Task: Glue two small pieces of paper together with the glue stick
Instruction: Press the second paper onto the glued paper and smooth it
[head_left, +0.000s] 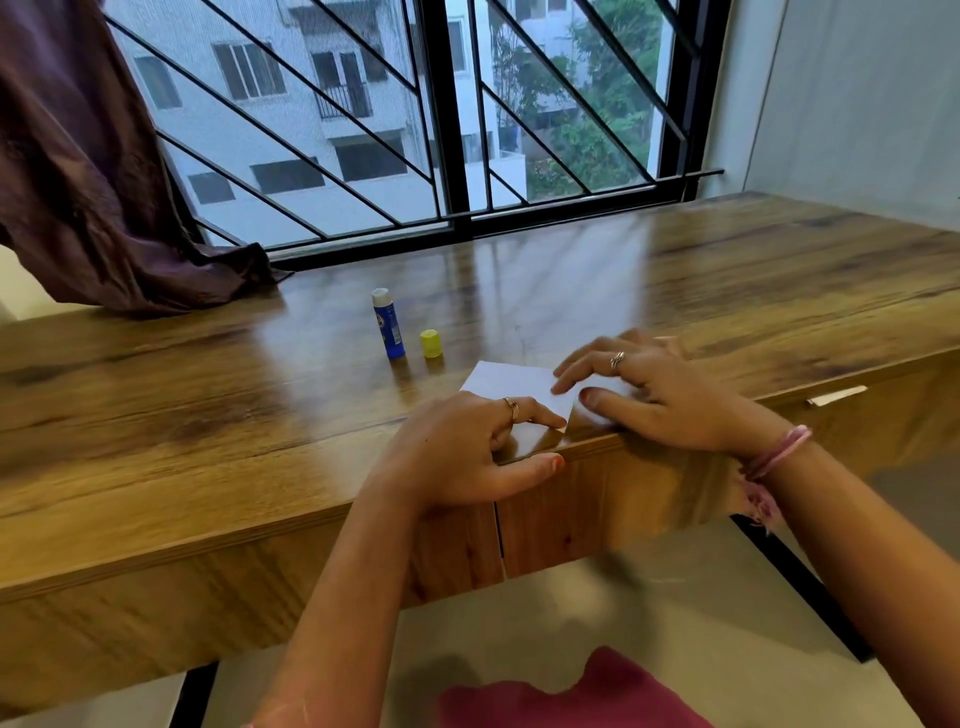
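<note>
A person sits at a wooden desk (208, 395) under a barred window (447, 119), seen from above their hands. White paper (511, 387) lies flat near the desk's front edge. The right hand (660, 395) lies on the paper's right part, fingers spread and straight, pressing down. The left hand (467, 447) rests at the paper's near left corner, its forefinger stretched out with the tip on the paper's edge, the other fingers loosely curled, the thumb along the desk edge. Whether there is one sheet or two stacked, I cannot tell. Just beyond the paper stands a blue glue stick (388, 325), uncapped, with its yellow cap (431, 344) beside it on the right. A purple curtain (88, 171) hangs at far left.
</note>
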